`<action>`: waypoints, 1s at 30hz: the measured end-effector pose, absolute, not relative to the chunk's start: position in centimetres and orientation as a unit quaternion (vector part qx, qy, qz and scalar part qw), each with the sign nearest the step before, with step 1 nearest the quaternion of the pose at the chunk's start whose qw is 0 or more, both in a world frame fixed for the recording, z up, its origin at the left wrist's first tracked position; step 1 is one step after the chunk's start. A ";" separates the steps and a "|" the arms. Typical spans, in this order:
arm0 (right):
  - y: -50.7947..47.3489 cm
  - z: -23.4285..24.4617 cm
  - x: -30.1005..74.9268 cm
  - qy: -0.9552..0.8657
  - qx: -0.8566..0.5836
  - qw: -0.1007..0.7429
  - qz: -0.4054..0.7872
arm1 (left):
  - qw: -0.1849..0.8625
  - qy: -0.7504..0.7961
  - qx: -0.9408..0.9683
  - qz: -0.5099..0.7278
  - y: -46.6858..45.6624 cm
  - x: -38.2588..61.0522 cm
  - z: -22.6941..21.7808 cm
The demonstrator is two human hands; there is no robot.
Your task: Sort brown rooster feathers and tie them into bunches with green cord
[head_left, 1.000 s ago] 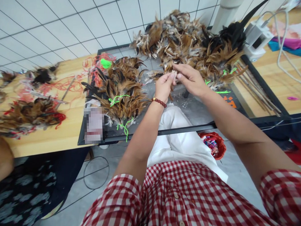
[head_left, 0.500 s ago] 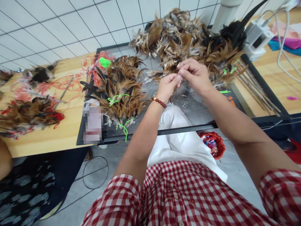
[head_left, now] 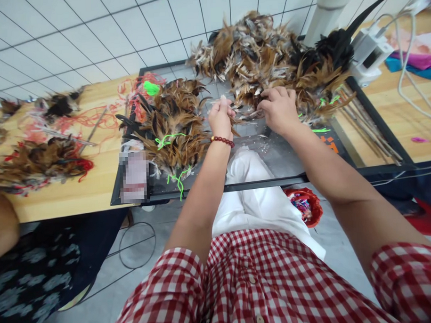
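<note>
My left hand (head_left: 221, 118), with a beaded bracelet (head_left: 222, 141) at its wrist, is closed in a pinch. A pale quill tip (head_left: 223, 100) pokes out above its thumb, and brown feather ends show beside the palm. My right hand (head_left: 280, 108) rests at the near edge of a big pile of brown and white feathers (head_left: 250, 52). Its fingers are bent and apart, with the tips among the feathers; nothing gripped shows. Left of my left hand lies a heap of brown feather bundles (head_left: 180, 115), some tied with green string (head_left: 168, 140).
A dark-framed glass panel (head_left: 265, 181) lies under the feathers. Thin sticks (head_left: 369, 123) lie at the right, near a white power adapter (head_left: 370, 52) with cables. Red string and more feather bundles (head_left: 35, 160) are at the left, beside another person's arm (head_left: 2, 223). A red basket (head_left: 311, 207) stands below.
My hands, together at the fingertips before, have parted. The left moved left with its pinch kept; the right turned down onto the pile's edge, its fingers spreading.
</note>
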State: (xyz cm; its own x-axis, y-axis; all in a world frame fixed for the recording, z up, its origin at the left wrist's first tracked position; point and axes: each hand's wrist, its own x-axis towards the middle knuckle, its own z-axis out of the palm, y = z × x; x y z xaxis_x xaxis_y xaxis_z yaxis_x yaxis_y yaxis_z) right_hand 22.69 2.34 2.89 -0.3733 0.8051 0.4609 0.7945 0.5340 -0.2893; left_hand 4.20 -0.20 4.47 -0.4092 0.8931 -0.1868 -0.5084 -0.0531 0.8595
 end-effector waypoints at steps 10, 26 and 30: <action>1.2 3.6 20.2 -0.649 -0.380 0.505 0.423 | 0.570 0.433 0.258 0.649 -1.0 5.6 3.8; 0.0 4.3 19.2 -0.629 -0.407 0.471 0.465 | 0.589 0.423 0.223 0.652 -1.0 6.0 3.5; -0.2 4.3 19.2 -0.651 -0.407 0.453 0.454 | 0.577 0.419 0.221 0.665 -0.9 6.2 3.7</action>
State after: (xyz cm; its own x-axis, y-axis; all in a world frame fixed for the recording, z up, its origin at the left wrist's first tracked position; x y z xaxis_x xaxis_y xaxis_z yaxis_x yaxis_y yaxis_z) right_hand 19.21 -0.17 4.28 -0.2591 0.9403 0.2207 0.1189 0.2579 -0.9588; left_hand 6.22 -0.92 3.67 -0.2359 0.9531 -0.1895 -0.5836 0.0170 0.8119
